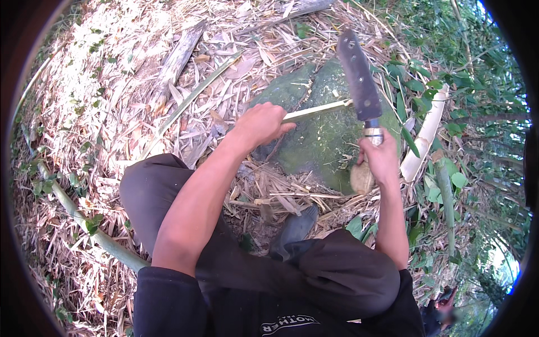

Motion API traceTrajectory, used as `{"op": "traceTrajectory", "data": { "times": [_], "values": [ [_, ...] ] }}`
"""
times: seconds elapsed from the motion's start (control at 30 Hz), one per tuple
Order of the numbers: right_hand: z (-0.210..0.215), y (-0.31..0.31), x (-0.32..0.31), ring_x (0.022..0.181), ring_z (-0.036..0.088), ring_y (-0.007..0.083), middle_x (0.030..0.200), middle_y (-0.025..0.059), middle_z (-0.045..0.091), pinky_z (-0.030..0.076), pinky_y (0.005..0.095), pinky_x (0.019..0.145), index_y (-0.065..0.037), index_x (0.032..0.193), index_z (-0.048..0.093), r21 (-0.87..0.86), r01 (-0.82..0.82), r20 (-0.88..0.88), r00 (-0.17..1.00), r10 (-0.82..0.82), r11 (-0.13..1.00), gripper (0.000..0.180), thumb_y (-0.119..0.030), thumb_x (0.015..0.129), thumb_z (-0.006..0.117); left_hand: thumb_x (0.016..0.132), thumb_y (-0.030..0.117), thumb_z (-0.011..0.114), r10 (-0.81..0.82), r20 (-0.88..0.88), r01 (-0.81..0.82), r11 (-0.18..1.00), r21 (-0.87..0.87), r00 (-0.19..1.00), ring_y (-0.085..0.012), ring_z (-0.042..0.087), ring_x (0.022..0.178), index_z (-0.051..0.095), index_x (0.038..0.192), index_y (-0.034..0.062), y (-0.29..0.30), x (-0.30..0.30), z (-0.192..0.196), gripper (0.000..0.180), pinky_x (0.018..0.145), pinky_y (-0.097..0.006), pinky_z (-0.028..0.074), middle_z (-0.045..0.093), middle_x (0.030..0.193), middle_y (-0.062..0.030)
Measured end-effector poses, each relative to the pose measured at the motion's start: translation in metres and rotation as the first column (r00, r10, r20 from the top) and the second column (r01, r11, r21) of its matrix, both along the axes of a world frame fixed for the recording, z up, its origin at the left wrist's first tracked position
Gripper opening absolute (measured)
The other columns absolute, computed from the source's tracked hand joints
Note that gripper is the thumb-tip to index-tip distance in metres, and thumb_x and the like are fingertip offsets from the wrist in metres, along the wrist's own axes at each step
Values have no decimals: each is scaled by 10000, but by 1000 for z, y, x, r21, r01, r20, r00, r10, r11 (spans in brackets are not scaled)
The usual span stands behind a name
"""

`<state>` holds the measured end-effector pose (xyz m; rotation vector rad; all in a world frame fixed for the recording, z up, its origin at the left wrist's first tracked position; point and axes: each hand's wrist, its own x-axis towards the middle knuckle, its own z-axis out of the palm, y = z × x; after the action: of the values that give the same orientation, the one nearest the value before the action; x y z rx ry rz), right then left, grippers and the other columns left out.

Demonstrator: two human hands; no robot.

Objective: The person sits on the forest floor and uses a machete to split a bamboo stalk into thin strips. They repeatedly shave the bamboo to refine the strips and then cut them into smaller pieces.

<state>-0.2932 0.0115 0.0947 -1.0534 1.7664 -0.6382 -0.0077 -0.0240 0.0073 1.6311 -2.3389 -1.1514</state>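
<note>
Left grip [262,124] clenches a strip [319,110], long axis rightward; right grip [380,155] clasps a knife [361,81] pointing forward.

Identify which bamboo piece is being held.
The slim pale strip in the left hand, its far end beside the knife blade; the others are untouched.

The head-worn fisheye camera, left of a pair, looked steeply down and forward: the shirt [230,314] close at 6 o'clock, arms [196,210] entering from 7 and 4, the rock [323,146] farther off beyond centre, the knife [362,84] between 1 and 2.
</note>
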Motion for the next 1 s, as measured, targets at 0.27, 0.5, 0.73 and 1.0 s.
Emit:
{"op": "traceTrajectory", "data": {
  "times": [0.27, 0.5, 0.73, 1.0],
  "values": [
    [47, 1, 35, 650, 678, 147, 792, 87, 698, 564, 316, 634, -29, 1085, 615, -709, -115, -292, 946, -141, 695, 293, -73, 819, 729, 955, 486, 664, 18, 24, -19, 999, 38, 1000, -451, 698, 889, 714, 908, -41, 4, 4, 8, 532, 823, -530, 551, 709, 885, -274],
    [-17, -1, 29, 851, 671, 510, 844, 295, 690, 532, 557, 800, -7, 1131, 606, 55, -304, -687, 680, 257, 951, 349, -142, 826, 706, 946, 434, 686, 19, 73, -19, 1000, 2, 997, -427, 710, 952, 736, 934, -9, 9, -4, 4, 446, 835, -508, 571, 731, 975, -240],
    [-30, -11, -7, 621, 656, 228, 679, 117, 633, 520, 380, 614, -1, 940, 609, 59, -152, -95, 983, 157, 987, 192, -97, 788, 676, 957, 461, 668, 25, -32, -29, 994, -107, 999, -440, 698, 806, 718, 905, -35, 11, -1, -6, 501, 759, -515, 562, 705, 804, -254],
    [-41, 22, 17, 555, 591, 126, 681, 55, 612, 469, 310, 519, -7, 1011, 624, -126, 25, -52, 998, -32, 992, 195, -57, 827, 666, 981, 510, 652, 236, -344, 88, 698, 710, 909, -173, 679, 579, 682, 955, -34, 9, 8, 9, 545, 509, -322, 524, 687, 690, -116]
  ]
}}
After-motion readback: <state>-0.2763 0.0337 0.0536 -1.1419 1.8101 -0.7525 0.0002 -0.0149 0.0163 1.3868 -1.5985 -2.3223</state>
